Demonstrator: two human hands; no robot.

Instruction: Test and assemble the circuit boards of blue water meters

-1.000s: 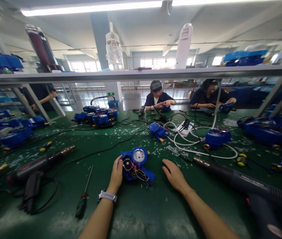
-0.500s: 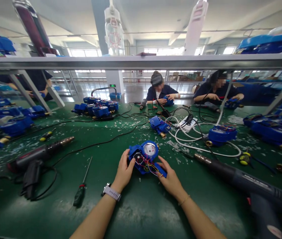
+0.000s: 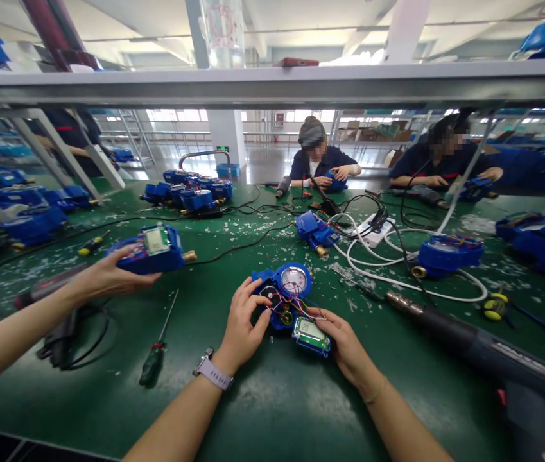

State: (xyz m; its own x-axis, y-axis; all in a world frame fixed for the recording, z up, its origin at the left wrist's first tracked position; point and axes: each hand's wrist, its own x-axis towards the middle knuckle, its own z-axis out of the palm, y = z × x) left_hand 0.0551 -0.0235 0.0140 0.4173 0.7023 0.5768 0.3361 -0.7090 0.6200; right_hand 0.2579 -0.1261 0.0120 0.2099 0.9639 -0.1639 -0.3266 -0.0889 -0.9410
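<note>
On the green worktop, right in front of the person, lies a blue meter with its round dial facing up. Its cover is off, so the coloured wires inside show. The left hand rests on the meter's left side, with the grip curled round the edge, likely to keep it from sliding. The right hand sits just to the right of the meter and pinches a small screen part, tipped up so the little display can be seen. The wires run from the meter to that part, so it has to stay close.

Left of the meter, another person's hand holds a second blue meter above the worktop. A screwdriver lies between that hand and the meter. Right of the meter lies a big black heat gun, its nose pointing toward the meter.
</note>
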